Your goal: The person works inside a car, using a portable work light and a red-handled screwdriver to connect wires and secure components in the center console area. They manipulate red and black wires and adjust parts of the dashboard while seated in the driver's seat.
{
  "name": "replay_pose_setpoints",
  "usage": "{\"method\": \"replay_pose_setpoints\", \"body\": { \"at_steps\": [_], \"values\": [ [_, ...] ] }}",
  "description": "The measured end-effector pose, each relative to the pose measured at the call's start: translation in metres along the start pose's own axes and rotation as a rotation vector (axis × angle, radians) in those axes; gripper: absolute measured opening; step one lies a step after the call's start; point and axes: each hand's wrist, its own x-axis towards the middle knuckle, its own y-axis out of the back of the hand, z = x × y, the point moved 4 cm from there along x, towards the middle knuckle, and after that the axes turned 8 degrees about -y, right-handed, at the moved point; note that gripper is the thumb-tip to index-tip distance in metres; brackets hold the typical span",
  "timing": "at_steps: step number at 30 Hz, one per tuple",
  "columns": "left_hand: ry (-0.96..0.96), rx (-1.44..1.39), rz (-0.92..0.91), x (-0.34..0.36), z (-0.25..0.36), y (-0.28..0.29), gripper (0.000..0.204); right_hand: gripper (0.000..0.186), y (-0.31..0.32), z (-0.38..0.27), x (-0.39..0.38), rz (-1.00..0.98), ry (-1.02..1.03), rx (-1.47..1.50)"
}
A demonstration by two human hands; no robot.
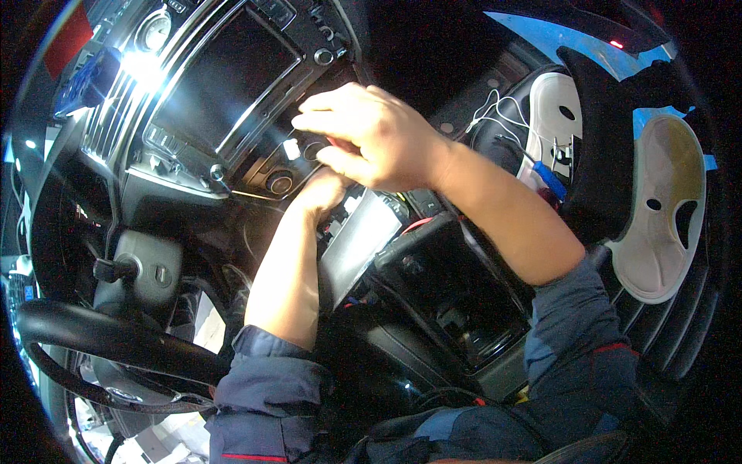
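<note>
My right hand [379, 135] is raised over the lower part of the car's centre dash panel. Its fingers are bent and the thumb stands apart from them, with nothing clearly held in the gap. Just below it, my left hand [326, 190] reaches in at the base of the panel, its fingertips hidden behind the right hand. Close to both hands are a round control knob [279, 182] and a small white piece [291, 149]. A loosened grey console trim panel [362, 236] lies tilted beside my left wrist, with connectors showing along its edge.
A dark screen [224, 77] fills the dash above. The steering wheel [116, 340] is at left, and a bright lamp [144, 68] shines near the vents. On the right lie pale shaped trim panels [657, 224], a white cable [495, 108] and a blue-handled tool [549, 179]. An open console bin [456, 298] sits below.
</note>
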Motion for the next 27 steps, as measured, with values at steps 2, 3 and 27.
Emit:
{"method": "replay_pose_setpoints", "body": {
  "at_steps": [2, 3, 27],
  "values": [
    [0.156, 0.114, -0.062, 0.001, -0.002, 0.002, 0.040, 0.038, 0.001, 0.000, 0.003, -0.119, -0.072, 0.127],
    [0.230, 0.181, -0.069, 0.000, -0.004, 0.003, 0.039, 0.037, -0.004, 0.002, 0.003, -0.293, -0.151, -0.003],
    [0.140, -0.004, -0.053, 0.005, -0.015, 0.003, 0.041, 0.043, 0.001, -0.002, 0.001, -0.114, -0.041, -0.294]
  ]
}}
